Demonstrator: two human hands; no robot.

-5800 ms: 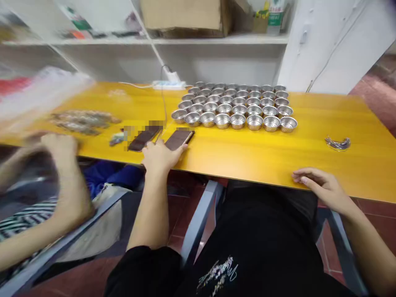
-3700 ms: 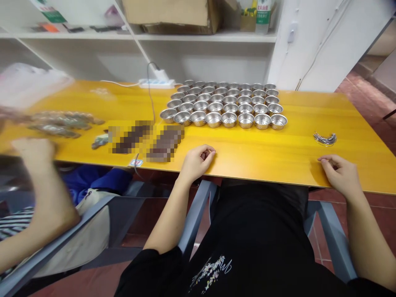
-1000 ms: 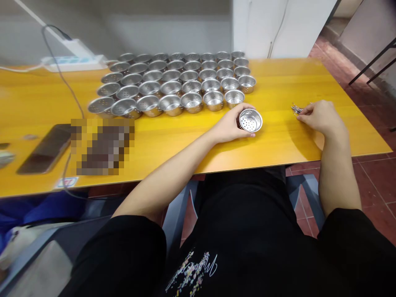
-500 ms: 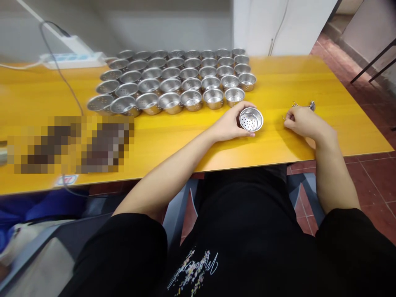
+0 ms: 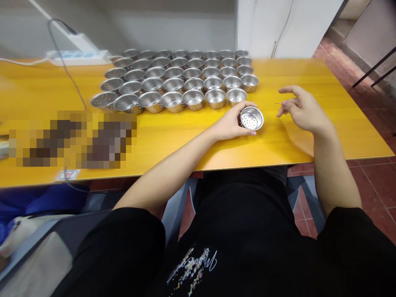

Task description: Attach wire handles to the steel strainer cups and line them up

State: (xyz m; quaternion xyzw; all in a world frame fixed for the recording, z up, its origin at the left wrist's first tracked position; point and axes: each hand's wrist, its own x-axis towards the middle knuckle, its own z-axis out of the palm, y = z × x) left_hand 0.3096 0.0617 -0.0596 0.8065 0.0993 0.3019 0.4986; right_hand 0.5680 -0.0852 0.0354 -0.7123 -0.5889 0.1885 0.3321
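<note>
My left hand [image 5: 230, 123] is closed round the side of a small stainless steel cup [image 5: 252, 119] with holes in its bottom. The cup's mouth faces up toward me, and it appears to have nothing inside. To the right, my right hand [image 5: 301, 108] is raised over the table with its index finger stretched out. Its thumb and another finger come together, with a thin wire-like piece [image 5: 277, 103] sticking out at their tips. The exact shape of that piece is too small to tell.
Several rows of similar perforated steel cups [image 5: 194, 100] stand on the yellow table [image 5: 173, 140] beyond my left hand. A white power strip [image 5: 78, 57] with cables lies at the back left. Two blurred-out dark objects [image 5: 108, 142] are at the left. The table's front edge runs near my body.
My right hand has lifted off the table and its index finger has straightened. The small metal pieces seen behind it earlier are now hidden. My left hand still holds the cup in place.
</note>
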